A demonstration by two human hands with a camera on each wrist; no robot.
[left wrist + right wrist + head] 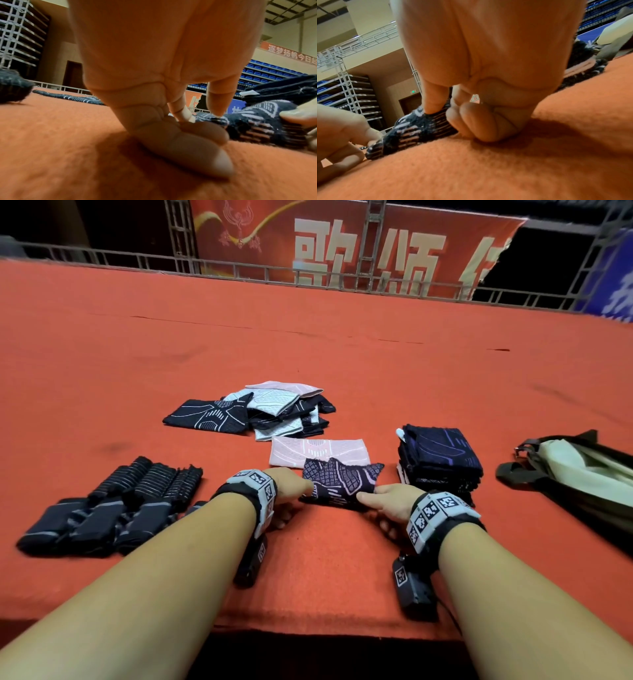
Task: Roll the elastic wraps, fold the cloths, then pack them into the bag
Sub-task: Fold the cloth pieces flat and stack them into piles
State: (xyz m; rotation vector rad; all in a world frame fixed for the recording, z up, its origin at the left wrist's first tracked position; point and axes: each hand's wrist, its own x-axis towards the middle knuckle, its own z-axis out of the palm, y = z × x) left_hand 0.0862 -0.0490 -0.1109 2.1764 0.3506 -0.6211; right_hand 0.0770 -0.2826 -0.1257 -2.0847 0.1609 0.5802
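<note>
Both forearms reach forward, wrists low over the orange felt surface [342, 344]. The left hand [291, 486] pinches the left end of the dark patterned cloth [342, 481] between thumb and forefinger, its other fingers [180, 146] curled under against the felt; the right hand [390, 501] pinches the opposite end, remaining fingers [481, 121] tucked in. The cloth lies on the felt between the fingertips, bunched up beyond them.

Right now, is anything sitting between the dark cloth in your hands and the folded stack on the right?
Nothing visible. The dark patterned cloth, pinched by the left hand and right hand, lies just left of the folded stack, with only bare red table cover between. The pink cloth lies behind it.
</note>
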